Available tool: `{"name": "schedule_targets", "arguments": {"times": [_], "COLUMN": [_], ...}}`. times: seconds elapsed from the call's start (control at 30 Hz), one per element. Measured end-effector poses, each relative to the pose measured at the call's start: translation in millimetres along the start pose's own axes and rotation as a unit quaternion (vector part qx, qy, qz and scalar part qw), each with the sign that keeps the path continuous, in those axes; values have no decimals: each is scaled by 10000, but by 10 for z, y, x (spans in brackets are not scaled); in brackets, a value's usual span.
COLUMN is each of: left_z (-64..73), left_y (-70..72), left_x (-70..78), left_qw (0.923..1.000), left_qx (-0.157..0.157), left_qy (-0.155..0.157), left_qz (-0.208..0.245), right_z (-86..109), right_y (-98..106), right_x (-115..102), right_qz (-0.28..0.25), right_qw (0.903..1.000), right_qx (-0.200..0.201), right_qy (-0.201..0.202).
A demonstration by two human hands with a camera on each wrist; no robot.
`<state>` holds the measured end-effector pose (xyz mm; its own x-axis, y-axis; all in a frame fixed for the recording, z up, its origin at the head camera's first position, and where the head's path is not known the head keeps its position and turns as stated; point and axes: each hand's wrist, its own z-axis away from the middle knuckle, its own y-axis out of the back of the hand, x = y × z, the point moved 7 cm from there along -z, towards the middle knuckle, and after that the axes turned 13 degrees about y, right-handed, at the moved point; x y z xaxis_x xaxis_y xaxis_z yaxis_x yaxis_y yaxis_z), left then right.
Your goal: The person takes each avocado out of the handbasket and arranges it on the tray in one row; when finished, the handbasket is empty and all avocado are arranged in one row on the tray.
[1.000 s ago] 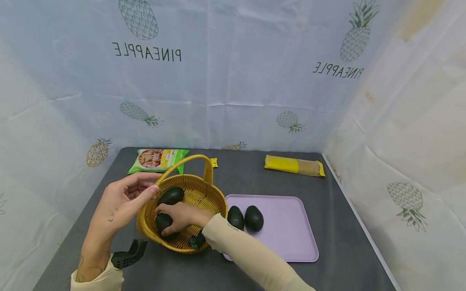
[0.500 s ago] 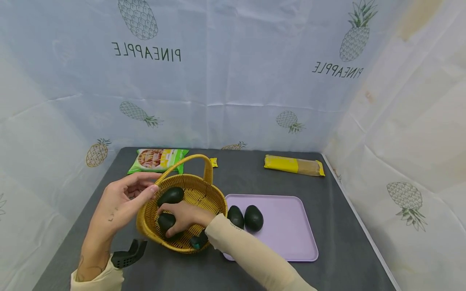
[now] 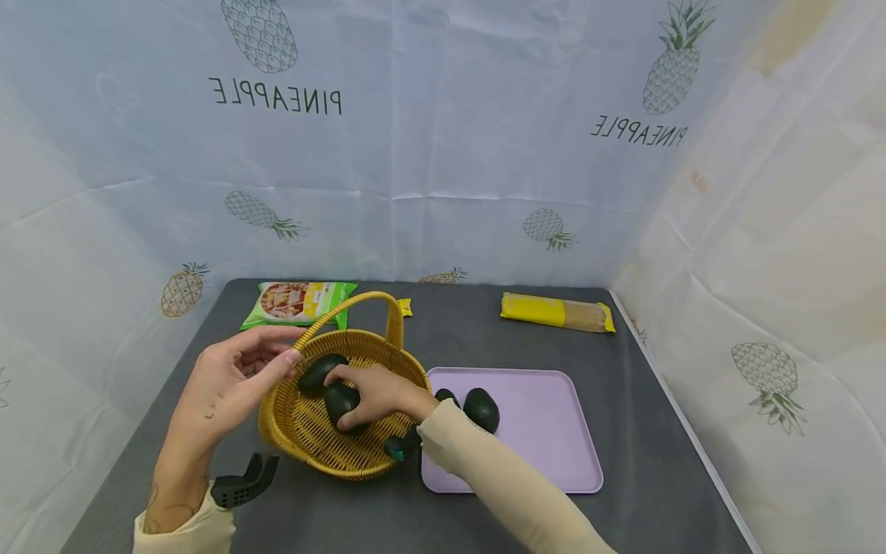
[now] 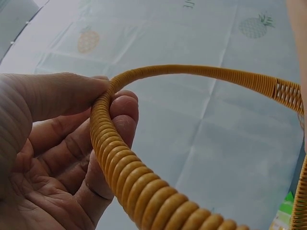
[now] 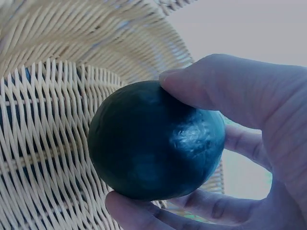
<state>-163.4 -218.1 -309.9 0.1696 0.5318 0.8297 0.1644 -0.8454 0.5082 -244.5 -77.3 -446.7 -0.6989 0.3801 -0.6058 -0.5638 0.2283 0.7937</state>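
Note:
My left hand point(image 3: 231, 385) pinches the wrapped handle point(image 4: 139, 182) of a yellow wicker basket point(image 3: 311, 446) between thumb and fingers. Inside the basket, my right hand point(image 3: 377, 394) grips a dark green avocado point(image 5: 153, 143), thumb on one side and fingers on the other. A second avocado point(image 3: 320, 372) lies by the basket's left wall, just beside the held one. To the right is a lilac tray point(image 3: 540, 431) bearing two more avocados, one in plain sight point(image 3: 481, 409) and one partly hidden behind my right forearm.
A green snack bag point(image 3: 298, 302) lies at the table's back left, behind the basket. Near it shows a bit of a small yellow packet point(image 3: 405, 307). At the back right is a long yellow packet point(image 3: 557, 312). Pineapple-printed curtains point(image 3: 471, 154) enclose the grey table point(image 3: 457, 338).
The right hand has moved right and slightly up within the basket, carrying the gripped avocado away from the left wall. The left hand keeps its hold on the handle.

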Motion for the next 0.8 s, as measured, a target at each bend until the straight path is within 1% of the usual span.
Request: {"name": "schedule_targets", "arguments": {"times": [0.3, 0.43, 0.6, 0.8], "left_z": [-16, -19, -7, 12], "left_y": [-15, -12, -9, -6], "left_x": [16, 17, 12, 5], "left_qw": [9999, 9999, 10000, 10000], "left_qx": [-77, -60, -53, -40], "left_qy": [-55, -54, -29, -37], "left_qz": [104, 80, 63, 55], "right_z": [263, 395, 574, 803], "right_y": [208, 301, 397, 496], "right_x": [69, 120, 182, 247], "right_qz": [-246, -444, -593, -715], "right_qw": [9982, 9958, 9932, 9896], "right_qx": [515, 793, 994, 1235], "right_qy": [206, 139, 81, -202]}}
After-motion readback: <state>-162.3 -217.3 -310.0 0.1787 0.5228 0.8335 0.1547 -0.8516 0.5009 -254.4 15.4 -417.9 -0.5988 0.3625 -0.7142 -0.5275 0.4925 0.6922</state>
